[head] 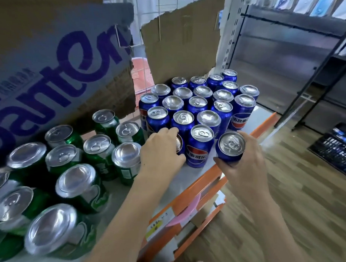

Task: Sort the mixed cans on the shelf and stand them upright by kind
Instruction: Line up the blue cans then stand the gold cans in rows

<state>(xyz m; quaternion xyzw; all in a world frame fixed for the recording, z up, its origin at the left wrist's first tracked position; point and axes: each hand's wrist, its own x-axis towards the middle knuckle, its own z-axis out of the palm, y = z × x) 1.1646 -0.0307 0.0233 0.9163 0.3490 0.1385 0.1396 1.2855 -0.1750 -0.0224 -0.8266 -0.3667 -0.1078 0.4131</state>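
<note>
Cans cover the pale shelf [191, 175] in front of me in two groups: green cans [78, 185] standing on the left and blue cans [198, 104] packed upright in rows on the right. The shelf has an orange front edge [207, 185] with paper labels stuck below it, and beyond it the room has a wood-patterned floor [307, 194] and a dark metal rack [310, 47] to the right.

My left hand [161, 151] reaches forward over the shelf, fingers curled round the near side of a blue can [180, 144] in the front row; the hand covers most of it, so only part of its silver top shows. My right hand [244, 163] grips another blue can [230, 146] at the shelf's front edge, thumb on the left of its body and fingers wrapped round the right, its pull-tab top tilted toward me. Between the two held cans stands an upright blue can with a red-and-white logo [200, 145], just beside both.

A large cardboard box with purple lettering [54, 72] leans over the green cans at the back left. A torn cardboard sheet [182, 42] stands behind the blue rows, with a red basket [141, 73] visible through the gap between them. A dark crate [335, 146] sits on the floor at the right.
</note>
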